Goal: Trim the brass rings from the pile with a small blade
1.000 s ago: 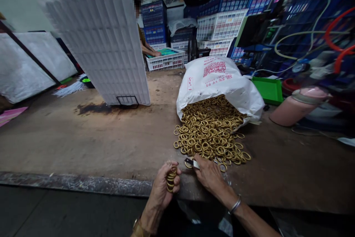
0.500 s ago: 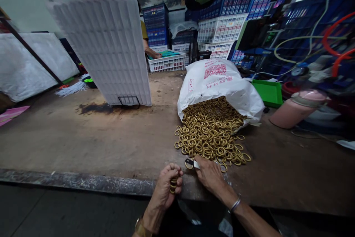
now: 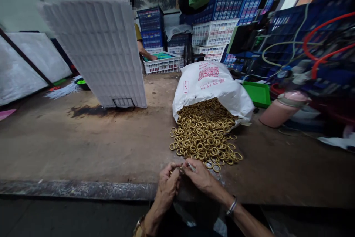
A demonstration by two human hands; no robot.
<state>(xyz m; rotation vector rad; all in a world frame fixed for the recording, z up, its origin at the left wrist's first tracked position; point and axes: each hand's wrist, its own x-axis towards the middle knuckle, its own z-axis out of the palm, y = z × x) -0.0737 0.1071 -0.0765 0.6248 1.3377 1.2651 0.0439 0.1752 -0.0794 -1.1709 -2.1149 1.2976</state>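
My left hand (image 3: 167, 185) is closed at the table's front edge, with a bit of a gold ring (image 3: 171, 172) showing among its fingers. My right hand (image 3: 200, 174) meets it at the fingertips, closed around a small flat tool (image 3: 191, 167) with a pale, metallic-looking part. Fingers hide most of that tool, and its exact kind does not show. Just beyond my hands, a heap of gold rings (image 3: 203, 137) spills from the mouth of a white woven sack (image 3: 210, 85) lying on its side. A few loose rings lie close to my right hand.
A white ribbed panel (image 3: 97, 52) stands upright in a black wire stand (image 3: 123, 103) on the wooden table (image 3: 83, 148). Behind it, another person's arm (image 3: 145, 53) reaches into a white crate (image 3: 163, 66). To the right are a green tray (image 3: 257, 94) and a pink cylinder (image 3: 283, 109).
My right hand has moved left from the edge of the ring heap to my left hand, bringing the small tool along. The view has shifted slightly. The left hand stays closed.
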